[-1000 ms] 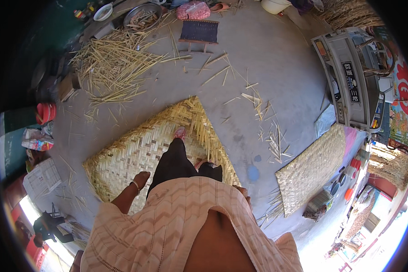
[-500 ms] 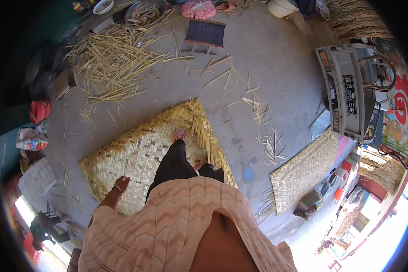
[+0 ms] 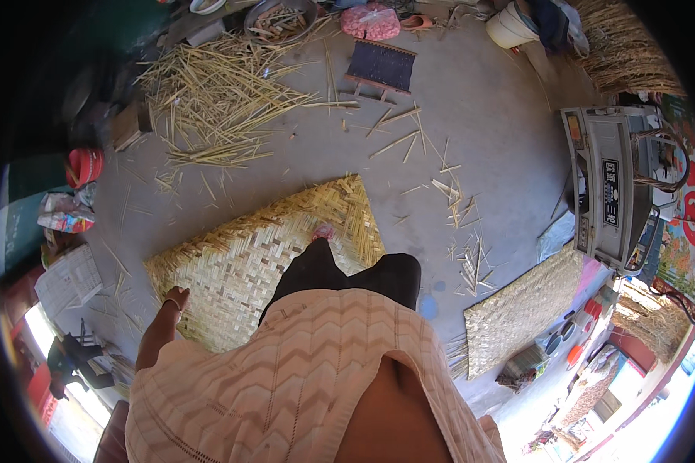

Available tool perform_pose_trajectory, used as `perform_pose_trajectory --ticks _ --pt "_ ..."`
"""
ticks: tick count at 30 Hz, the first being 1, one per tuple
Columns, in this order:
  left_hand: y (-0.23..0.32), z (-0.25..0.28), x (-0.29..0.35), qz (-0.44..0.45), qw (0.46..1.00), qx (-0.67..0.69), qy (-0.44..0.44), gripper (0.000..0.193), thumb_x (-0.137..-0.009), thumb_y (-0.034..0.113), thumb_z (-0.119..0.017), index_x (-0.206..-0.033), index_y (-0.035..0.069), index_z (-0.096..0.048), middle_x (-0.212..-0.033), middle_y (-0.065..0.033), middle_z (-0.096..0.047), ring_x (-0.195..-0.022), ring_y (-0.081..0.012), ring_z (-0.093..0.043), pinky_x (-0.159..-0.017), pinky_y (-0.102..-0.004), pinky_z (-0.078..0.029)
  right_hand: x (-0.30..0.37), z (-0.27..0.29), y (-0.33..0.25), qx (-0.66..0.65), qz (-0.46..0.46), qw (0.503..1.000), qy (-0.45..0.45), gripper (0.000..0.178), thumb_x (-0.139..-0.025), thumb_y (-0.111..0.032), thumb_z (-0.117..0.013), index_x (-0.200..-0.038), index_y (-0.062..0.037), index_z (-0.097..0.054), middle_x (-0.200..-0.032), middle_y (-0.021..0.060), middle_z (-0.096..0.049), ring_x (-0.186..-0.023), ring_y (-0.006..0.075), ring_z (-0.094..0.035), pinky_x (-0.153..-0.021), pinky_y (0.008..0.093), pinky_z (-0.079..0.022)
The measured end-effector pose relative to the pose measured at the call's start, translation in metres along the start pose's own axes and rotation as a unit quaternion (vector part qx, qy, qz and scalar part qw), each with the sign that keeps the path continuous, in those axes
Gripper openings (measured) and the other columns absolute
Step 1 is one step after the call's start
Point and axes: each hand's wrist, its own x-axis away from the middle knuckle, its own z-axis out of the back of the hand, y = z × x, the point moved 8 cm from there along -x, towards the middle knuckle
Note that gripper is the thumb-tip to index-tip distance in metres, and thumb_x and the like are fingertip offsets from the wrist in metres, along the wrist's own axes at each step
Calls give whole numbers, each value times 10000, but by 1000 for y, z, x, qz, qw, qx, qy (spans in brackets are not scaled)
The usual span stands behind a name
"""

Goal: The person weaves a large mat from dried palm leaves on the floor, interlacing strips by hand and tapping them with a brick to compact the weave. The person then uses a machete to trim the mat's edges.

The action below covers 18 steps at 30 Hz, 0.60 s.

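My left hand (image 3: pixel 177 296), with a bracelet at the wrist, hangs over the left side of a large woven mat (image 3: pixel 243 282). Its fingers look curled together and nothing shows in them. I cannot make out whether it touches the mat. My right hand is out of sight. A pinkish shoe (image 3: pixel 323 231) of mine rests on the mat, and my dark-trousered legs and patterned top cover its near right part. Along the far edges of the mat, a yellower woven border (image 3: pixel 316 197) runs to a corner.
Loose split strips (image 3: pixel 216 100) lie heaped at the far left; more strips (image 3: pixel 467 262) are scattered right of the mat. A low dark-seated stool (image 3: pixel 381 65) stands beyond. At right are a second woven mat (image 3: pixel 517 309) and a grey vehicle (image 3: pixel 606 181).
My left hand has moved left and slightly farther away, toward the mat's left edge. My right leg has come forward with its knee raised. The whole view has shifted a little.
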Motion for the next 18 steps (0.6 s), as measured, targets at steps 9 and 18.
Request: perform_pose_trajectory --ticks 9,18 --pt "85 67 -14 -59 998 5 33 520 -925 461 -515 -1024 -22 -681 -1083 -271 -678 -1059 -420 -629 -923 -486 -485 -14 34 -23 -14 19 1000 2 536 -838 -388 -636 -1214 -29 -502 -1188 223 -622 -1129 430 -610 -928 542 -494" --pt "262 67 -57 -57 993 99 30 539 -916 454 -543 -1246 37 -630 -1153 -226 -684 -1113 -406 -627 -963 -464 -487 -71 105 -48 3 85 996 -7 467 -863 -361 -606 -1187 -33 -529 -1166 217 -627 -1112 430 -617 -912 554 -500"
